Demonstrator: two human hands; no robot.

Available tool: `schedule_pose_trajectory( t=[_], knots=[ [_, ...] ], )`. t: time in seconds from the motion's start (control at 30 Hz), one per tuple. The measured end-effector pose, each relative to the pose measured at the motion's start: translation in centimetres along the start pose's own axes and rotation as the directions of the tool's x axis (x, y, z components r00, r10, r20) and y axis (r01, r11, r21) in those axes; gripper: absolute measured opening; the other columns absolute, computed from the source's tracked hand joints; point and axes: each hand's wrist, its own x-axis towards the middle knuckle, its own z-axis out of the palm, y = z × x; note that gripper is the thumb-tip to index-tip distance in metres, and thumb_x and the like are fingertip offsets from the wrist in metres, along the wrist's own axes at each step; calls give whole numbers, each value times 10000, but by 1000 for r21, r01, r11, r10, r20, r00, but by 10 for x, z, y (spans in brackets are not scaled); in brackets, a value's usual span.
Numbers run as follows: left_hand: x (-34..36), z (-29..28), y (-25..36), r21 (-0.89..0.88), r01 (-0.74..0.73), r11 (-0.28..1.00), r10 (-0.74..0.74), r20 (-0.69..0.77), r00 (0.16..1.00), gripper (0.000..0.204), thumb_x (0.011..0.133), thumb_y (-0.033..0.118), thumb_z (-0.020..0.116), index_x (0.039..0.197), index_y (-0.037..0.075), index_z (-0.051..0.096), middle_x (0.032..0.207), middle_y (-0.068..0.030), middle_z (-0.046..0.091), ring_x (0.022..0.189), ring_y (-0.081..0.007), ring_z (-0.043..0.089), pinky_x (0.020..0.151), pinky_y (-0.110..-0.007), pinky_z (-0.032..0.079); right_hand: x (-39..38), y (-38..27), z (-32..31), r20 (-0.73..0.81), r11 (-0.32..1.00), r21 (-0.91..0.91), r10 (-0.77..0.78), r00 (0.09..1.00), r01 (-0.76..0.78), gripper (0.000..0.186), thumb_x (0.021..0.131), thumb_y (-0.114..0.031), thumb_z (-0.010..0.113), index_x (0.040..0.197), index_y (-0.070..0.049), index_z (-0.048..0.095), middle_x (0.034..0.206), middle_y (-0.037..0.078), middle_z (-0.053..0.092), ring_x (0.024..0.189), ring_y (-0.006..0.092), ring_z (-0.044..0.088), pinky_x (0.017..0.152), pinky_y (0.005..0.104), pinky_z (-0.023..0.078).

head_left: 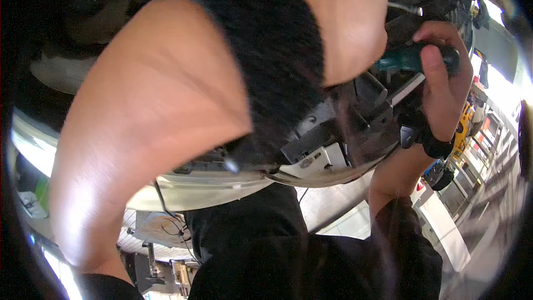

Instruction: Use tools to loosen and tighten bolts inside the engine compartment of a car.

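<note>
My left forearm arches large across the view, with a wide black band (pixel 266 50) round the wrist. Beyond the band is my left hand (pixel 355 25), seen from its back over the engine bay (pixel 361 105); its fingers are hidden. On the right, my right hand (pixel 447 72) is closed round a thick dark green tool handle (pixel 404 59), the thumb lying along it. The handle's other end goes out of sight beside my left hand, so the tool's kind does not show. A black watch (pixel 427 139) sits on my right wrist.
The car's pale front edge (pixel 205 191) curves below the engine bay, close to my body. Dark parts and a light metal bracket (pixel 316 161) lie just inside it. At the right are a white leg-like post (pixel 444 233) and a yellow object (pixel 463 130) on the workshop floor.
</note>
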Motion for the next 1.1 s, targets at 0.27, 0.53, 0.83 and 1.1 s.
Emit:
schedule_pose_trajectory(
  t=[0.27,0.53,0.83,1.1],
  knots=[
    [-1,8,-23,24,70,997,-71,32,997,338,910,262,600,752,-33,550,707,-198,606,734,-342,618,647,-402,496,4,7,30,176,988,-137,-45,983,70,181,785,-115,746,876,-22,620,762,29,593,693,88,546,660,230,440],
    [7,21,-21,0,96,995,-95,61,994,352,911,269,603,741,-34,549,692,-196,598,710,-338,612,633,-398,491,-5,5,38,254,963,-194,-132,958,185,241,741,-129,780,889,-21,623,783,99,635,673,270,648,626,300,495],
    [28,34,5,-29,89,996,-85,98,992,367,912,278,606,728,-34,548,675,-195,590,683,-334,606,617,-392,485,-5,26,47,347,942,-201,-187,919,267,239,784,-244,751,896,-85,613,687,109,587,593,312,599,560,383,482],
    [32,32,14,-4,138,990,-136,135,981,380,913,285,608,716,-35,548,660,-194,582,658,-331,600,602,-388,479,-7,22,45,395,960,-167,-144,907,225,210,788,-181,734,904,-53,615,786,117,622,696,330,626,635,379,500]
  ],
)
